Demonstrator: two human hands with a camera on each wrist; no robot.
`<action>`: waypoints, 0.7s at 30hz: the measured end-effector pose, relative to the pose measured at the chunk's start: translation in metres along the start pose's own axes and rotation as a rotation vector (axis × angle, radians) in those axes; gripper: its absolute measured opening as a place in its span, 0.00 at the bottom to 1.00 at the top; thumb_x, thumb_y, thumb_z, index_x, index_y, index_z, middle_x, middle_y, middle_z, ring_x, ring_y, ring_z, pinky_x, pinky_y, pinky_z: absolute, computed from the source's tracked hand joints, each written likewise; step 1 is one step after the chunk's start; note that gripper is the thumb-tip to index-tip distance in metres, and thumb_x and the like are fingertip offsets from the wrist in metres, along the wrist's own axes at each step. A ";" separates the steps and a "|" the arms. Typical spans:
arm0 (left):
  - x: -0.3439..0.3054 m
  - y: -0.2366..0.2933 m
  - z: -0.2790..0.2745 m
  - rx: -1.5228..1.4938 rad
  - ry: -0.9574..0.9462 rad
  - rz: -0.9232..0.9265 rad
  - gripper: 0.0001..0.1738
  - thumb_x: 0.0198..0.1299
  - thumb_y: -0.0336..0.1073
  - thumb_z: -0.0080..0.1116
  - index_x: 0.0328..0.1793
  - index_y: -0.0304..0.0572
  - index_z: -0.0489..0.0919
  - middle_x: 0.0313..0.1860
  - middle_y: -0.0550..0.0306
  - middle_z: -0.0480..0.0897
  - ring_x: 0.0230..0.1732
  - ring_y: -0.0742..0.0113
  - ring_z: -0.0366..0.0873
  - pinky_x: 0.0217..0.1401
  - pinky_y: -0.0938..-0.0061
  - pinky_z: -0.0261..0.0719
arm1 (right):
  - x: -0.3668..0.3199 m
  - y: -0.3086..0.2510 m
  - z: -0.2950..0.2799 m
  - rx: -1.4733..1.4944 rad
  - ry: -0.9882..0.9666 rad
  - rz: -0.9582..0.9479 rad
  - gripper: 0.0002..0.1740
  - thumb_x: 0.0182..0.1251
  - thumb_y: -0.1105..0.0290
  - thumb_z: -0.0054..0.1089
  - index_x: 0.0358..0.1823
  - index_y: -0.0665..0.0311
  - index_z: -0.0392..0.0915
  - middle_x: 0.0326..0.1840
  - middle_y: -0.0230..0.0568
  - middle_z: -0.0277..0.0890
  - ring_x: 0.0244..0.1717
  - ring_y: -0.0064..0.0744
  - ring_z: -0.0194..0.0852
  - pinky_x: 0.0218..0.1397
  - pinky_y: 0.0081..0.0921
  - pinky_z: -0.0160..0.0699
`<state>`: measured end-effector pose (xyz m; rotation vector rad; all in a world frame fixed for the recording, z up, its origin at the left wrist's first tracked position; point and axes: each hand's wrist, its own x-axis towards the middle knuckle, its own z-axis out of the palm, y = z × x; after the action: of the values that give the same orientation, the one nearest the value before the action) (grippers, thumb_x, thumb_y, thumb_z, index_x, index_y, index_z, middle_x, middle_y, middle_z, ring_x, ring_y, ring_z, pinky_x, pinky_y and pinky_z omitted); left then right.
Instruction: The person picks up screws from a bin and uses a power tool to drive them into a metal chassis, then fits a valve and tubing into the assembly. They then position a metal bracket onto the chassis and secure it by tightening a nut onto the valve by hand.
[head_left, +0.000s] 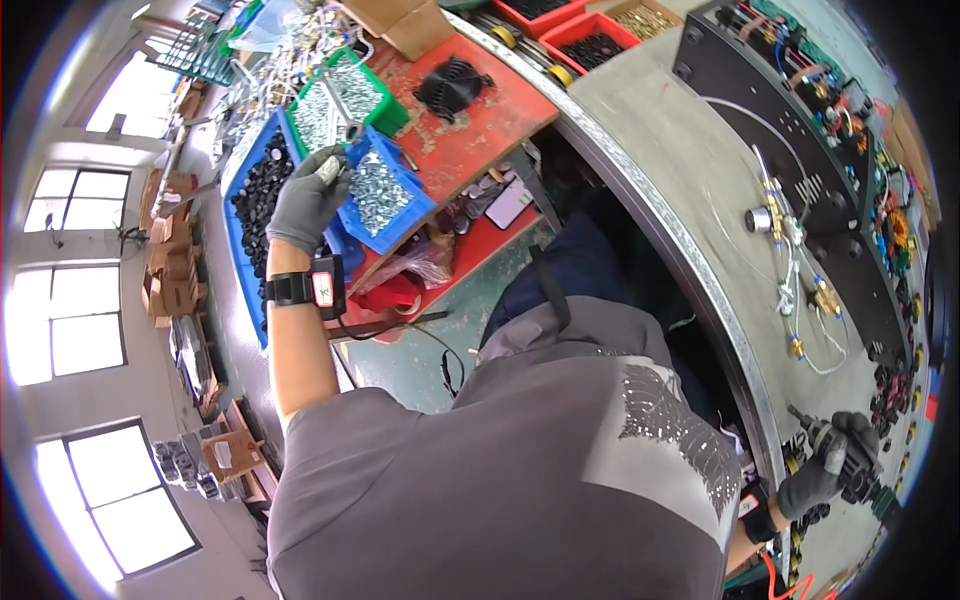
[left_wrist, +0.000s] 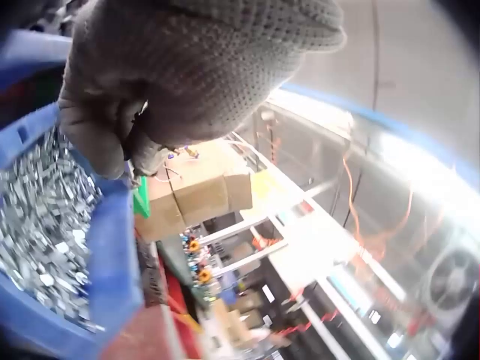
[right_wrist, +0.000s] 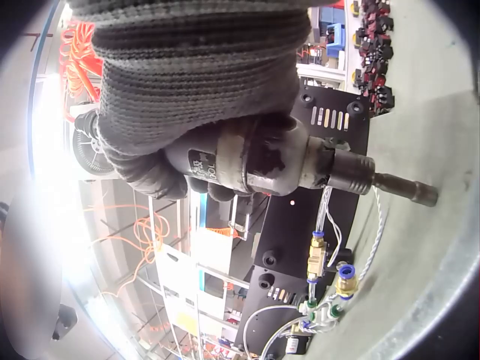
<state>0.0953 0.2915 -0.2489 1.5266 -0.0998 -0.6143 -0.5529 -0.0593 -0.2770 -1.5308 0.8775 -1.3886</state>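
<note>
My gloved left hand [head_left: 308, 200] is raised at the blue bin of small shiny metal parts [head_left: 378, 195]. In the left wrist view its fingers [left_wrist: 94, 142] bend inward with the tips close together, beside the bin's blue rim [left_wrist: 116, 247]. I cannot tell whether a small part sits between them. My gloved right hand [head_left: 815, 485] grips a power screwdriver [head_left: 850, 465] over the grey bench at the right. In the right wrist view the fingers wrap round its dark body, and a socket bit [right_wrist: 405, 189] sticks out in front.
A green bin [head_left: 392, 115] of metal parts with a long metal tool lying in it stands behind the left hand. Black parts fill a larger blue tray [head_left: 240, 245]. A black fan guard [head_left: 452, 88] lies on the red table. Black panels [head_left: 770, 110] and brass-fitted tubing [head_left: 790, 250] lie on the bench.
</note>
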 end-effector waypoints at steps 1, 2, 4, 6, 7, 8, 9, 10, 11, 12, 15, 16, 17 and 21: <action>0.005 -0.004 -0.012 -0.245 -0.087 -0.045 0.15 0.71 0.27 0.47 0.61 0.33 0.74 0.44 0.52 0.79 0.37 0.65 0.79 0.42 0.72 0.84 | 0.000 0.002 -0.003 -0.030 0.026 0.017 0.30 0.58 0.66 0.68 0.62 0.66 0.70 0.56 0.44 0.75 0.52 0.39 0.75 0.56 0.37 0.76; 0.006 -0.007 -0.015 -0.506 -0.213 -0.130 0.15 0.71 0.26 0.45 0.61 0.32 0.74 0.45 0.49 0.79 0.38 0.62 0.79 0.44 0.70 0.84 | -0.001 -0.001 0.001 -0.010 0.016 0.010 0.30 0.58 0.66 0.68 0.62 0.66 0.70 0.56 0.44 0.75 0.52 0.39 0.76 0.56 0.37 0.77; 0.005 -0.013 -0.018 -0.903 -0.370 -0.274 0.15 0.72 0.27 0.40 0.57 0.27 0.74 0.47 0.42 0.78 0.42 0.56 0.78 0.47 0.65 0.84 | 0.000 -0.003 0.004 -0.011 -0.012 -0.015 0.28 0.61 0.67 0.68 0.62 0.64 0.70 0.54 0.44 0.77 0.50 0.40 0.77 0.55 0.36 0.76; 0.008 -0.021 -0.023 -0.962 -0.243 -0.221 0.16 0.74 0.29 0.39 0.57 0.23 0.72 0.50 0.38 0.78 0.48 0.49 0.79 0.55 0.59 0.83 | 0.000 -0.002 0.002 -0.023 -0.022 -0.018 0.29 0.60 0.66 0.68 0.62 0.64 0.70 0.54 0.44 0.76 0.50 0.40 0.76 0.56 0.36 0.75; 0.009 -0.025 -0.025 -0.985 -0.213 -0.186 0.16 0.75 0.30 0.38 0.57 0.22 0.72 0.52 0.36 0.78 0.51 0.46 0.79 0.59 0.57 0.82 | 0.001 -0.001 0.001 -0.040 -0.019 -0.026 0.29 0.60 0.65 0.68 0.62 0.65 0.70 0.54 0.43 0.76 0.50 0.40 0.76 0.56 0.36 0.75; 0.009 -0.028 -0.027 -0.992 -0.210 -0.177 0.16 0.75 0.30 0.38 0.57 0.22 0.72 0.52 0.36 0.78 0.51 0.46 0.79 0.59 0.57 0.82 | 0.001 -0.003 0.004 -0.060 -0.015 -0.027 0.29 0.61 0.64 0.68 0.62 0.65 0.70 0.53 0.43 0.76 0.49 0.39 0.76 0.55 0.36 0.75; 0.009 -0.029 -0.029 -0.963 -0.269 -0.143 0.17 0.76 0.32 0.37 0.58 0.23 0.71 0.54 0.35 0.77 0.54 0.44 0.78 0.62 0.54 0.80 | 0.001 -0.005 0.008 -0.081 -0.010 -0.026 0.29 0.61 0.64 0.68 0.62 0.65 0.70 0.53 0.42 0.75 0.49 0.39 0.76 0.55 0.36 0.75; 0.008 -0.031 -0.031 -0.931 -0.327 -0.111 0.18 0.76 0.33 0.37 0.59 0.23 0.71 0.56 0.34 0.76 0.57 0.42 0.77 0.66 0.52 0.78 | 0.001 -0.006 0.009 -0.078 -0.016 -0.030 0.29 0.61 0.64 0.68 0.62 0.65 0.70 0.53 0.42 0.75 0.49 0.39 0.76 0.55 0.36 0.75; 0.006 -0.030 -0.031 -0.935 -0.325 -0.107 0.18 0.76 0.33 0.37 0.59 0.23 0.71 0.56 0.34 0.76 0.57 0.42 0.77 0.66 0.52 0.78 | 0.002 -0.007 0.011 -0.076 0.004 -0.003 0.28 0.60 0.65 0.68 0.60 0.65 0.71 0.53 0.42 0.75 0.49 0.38 0.76 0.56 0.36 0.75; 0.004 -0.027 -0.029 -0.902 -0.306 -0.111 0.19 0.77 0.34 0.37 0.60 0.23 0.70 0.57 0.33 0.76 0.57 0.41 0.76 0.67 0.51 0.76 | 0.003 -0.007 0.011 -0.074 0.025 0.024 0.27 0.59 0.66 0.68 0.58 0.65 0.71 0.53 0.41 0.74 0.50 0.36 0.76 0.57 0.36 0.76; 0.000 -0.023 -0.028 -0.845 -0.257 -0.107 0.21 0.77 0.37 0.37 0.62 0.23 0.68 0.61 0.32 0.73 0.61 0.40 0.74 0.70 0.48 0.73 | 0.007 -0.007 0.009 -0.056 -0.034 0.030 0.26 0.59 0.67 0.67 0.58 0.66 0.71 0.52 0.41 0.73 0.49 0.36 0.76 0.57 0.36 0.75; -0.002 -0.021 -0.027 -0.815 -0.258 -0.109 0.21 0.77 0.37 0.37 0.63 0.23 0.67 0.62 0.31 0.72 0.62 0.39 0.73 0.71 0.48 0.73 | 0.008 -0.005 0.007 -0.054 -0.038 0.029 0.26 0.59 0.67 0.67 0.58 0.66 0.71 0.52 0.41 0.73 0.49 0.36 0.76 0.57 0.36 0.75; -0.003 -0.020 -0.026 -0.785 -0.261 -0.113 0.21 0.78 0.37 0.36 0.64 0.23 0.67 0.62 0.31 0.72 0.64 0.39 0.72 0.71 0.48 0.73 | 0.010 -0.005 0.006 -0.051 -0.056 0.023 0.26 0.59 0.67 0.67 0.58 0.66 0.71 0.52 0.41 0.73 0.49 0.36 0.75 0.58 0.36 0.75; -0.004 -0.019 -0.022 -0.739 -0.310 -0.110 0.20 0.77 0.36 0.40 0.64 0.25 0.68 0.62 0.34 0.73 0.63 0.42 0.74 0.71 0.52 0.74 | 0.009 -0.005 0.005 -0.029 -0.041 0.038 0.26 0.58 0.69 0.66 0.58 0.66 0.71 0.52 0.41 0.73 0.50 0.37 0.75 0.59 0.36 0.74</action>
<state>0.0957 0.3146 -0.2678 0.7210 -0.0180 -0.8561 -0.5465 -0.0650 -0.2693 -1.5517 0.9009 -1.3187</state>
